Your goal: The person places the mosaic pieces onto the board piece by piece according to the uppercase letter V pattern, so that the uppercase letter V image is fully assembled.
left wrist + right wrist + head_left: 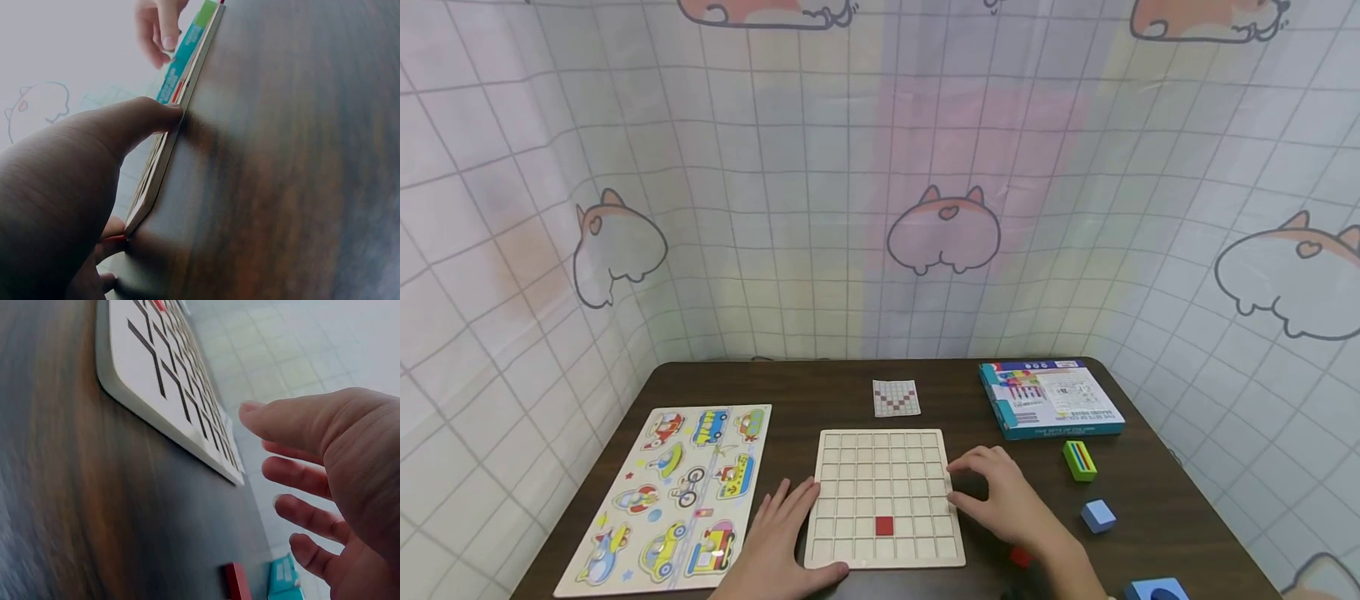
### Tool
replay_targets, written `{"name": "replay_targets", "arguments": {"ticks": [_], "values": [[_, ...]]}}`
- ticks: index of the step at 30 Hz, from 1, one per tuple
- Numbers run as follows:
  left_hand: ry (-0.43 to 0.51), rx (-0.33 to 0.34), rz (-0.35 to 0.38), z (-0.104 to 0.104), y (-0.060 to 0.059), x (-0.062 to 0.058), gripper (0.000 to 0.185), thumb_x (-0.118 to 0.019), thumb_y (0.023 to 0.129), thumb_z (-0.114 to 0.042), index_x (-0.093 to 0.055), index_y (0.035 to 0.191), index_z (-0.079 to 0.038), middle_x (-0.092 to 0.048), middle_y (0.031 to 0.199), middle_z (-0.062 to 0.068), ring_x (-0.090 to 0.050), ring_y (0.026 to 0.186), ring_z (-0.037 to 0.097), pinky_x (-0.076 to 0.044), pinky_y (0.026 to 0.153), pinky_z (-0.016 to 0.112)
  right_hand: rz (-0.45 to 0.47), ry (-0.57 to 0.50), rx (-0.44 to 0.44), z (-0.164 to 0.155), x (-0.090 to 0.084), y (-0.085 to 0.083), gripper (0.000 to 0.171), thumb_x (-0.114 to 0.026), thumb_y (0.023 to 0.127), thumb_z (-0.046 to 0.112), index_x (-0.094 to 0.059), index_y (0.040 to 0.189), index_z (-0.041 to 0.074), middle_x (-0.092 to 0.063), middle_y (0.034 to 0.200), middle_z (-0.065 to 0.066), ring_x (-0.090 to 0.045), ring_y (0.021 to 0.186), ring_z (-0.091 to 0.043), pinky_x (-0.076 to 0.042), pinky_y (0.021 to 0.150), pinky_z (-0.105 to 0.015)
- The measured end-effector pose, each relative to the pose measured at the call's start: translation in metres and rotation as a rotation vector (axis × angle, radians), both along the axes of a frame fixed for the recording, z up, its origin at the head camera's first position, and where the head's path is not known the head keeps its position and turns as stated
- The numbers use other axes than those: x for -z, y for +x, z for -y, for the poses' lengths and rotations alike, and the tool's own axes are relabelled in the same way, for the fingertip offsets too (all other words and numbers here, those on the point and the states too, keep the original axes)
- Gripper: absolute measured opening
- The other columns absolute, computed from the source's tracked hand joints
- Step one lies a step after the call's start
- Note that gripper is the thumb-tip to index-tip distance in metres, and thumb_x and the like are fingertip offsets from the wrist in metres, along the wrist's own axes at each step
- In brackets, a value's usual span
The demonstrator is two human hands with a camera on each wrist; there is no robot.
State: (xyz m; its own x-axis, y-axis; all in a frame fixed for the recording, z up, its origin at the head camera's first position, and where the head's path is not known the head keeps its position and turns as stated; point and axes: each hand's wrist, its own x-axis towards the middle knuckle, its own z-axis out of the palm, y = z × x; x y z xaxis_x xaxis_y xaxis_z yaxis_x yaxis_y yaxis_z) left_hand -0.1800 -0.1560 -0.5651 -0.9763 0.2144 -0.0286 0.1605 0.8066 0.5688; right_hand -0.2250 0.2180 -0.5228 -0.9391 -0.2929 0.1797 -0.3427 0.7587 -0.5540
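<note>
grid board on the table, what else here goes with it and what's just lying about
In use: grid board, red tile in it, pattern card, loose red tile, left hand at its left edge, right hand at its right edge.

Lying about: vehicle puzzle, box, green block, blue blocks.

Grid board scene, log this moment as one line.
left hand: steadies grid board left edge | right hand: open at right edge | red tile: in board
</note>
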Motion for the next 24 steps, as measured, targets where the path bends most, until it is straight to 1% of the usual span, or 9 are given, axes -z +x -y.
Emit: {"name": "replay_targets", "arguments": {"ticks": [6,13,20,24], "values": [[0.004,0.001,0.0,0.001,0.0,-0.001,0.131,-0.081,0.071,-0.09,-0.045,0.171,-0.014,-0.046,0.176,0.01,-0.024,0.17,0.049,-0.016,0.137,0.076,0.05,-0.007,0.048,-0.013,-0.001,0.001,0.031,-0.09,0.095,0.034,-0.079,0.124,0.031,-0.07,0.124,0.017,-0.054,0.12,-0.013,-0.051,0.111,-0.053],[-0.003,0.011,-0.01,0.001,0.003,-0.004,0.13,-0.083,0.071,-0.088,-0.045,0.17,-0.013,-0.045,0.177,0.01,-0.025,0.17,0.05,-0.017,0.137,0.076,0.078,0.043,0.073,-0.026,0.001,0.004,0.038,-0.094,0.091,0.038,-0.078,0.124,0.03,-0.071,0.127,0.011,-0.052,0.119,-0.017,-0.045,0.107,-0.056],[-0.016,-0.004,0.018,0.002,0.003,-0.005,0.128,-0.082,0.072,-0.088,-0.046,0.17,-0.014,-0.046,0.176,0.01,-0.026,0.169,0.05,-0.017,0.136,0.077,0.106,0.077,0.096,-0.032,0.001,0.007,0.04,-0.095,0.088,0.04,-0.078,0.123,0.029,-0.071,0.129,0.007,-0.052,0.122,-0.02,-0.044,0.1,-0.05],[-0.012,-0.007,0.021,0.001,0.001,-0.004,0.129,-0.082,0.071,-0.089,-0.046,0.17,-0.014,-0.045,0.177,0.009,-0.025,0.17,0.05,-0.017,0.137,0.076,0.117,0.091,0.105,-0.036,0.001,0.006,0.039,-0.095,0.088,0.04,-0.079,0.122,0.031,-0.071,0.129,0.008,-0.052,0.122,-0.02,-0.044,0.101,-0.05]]}}
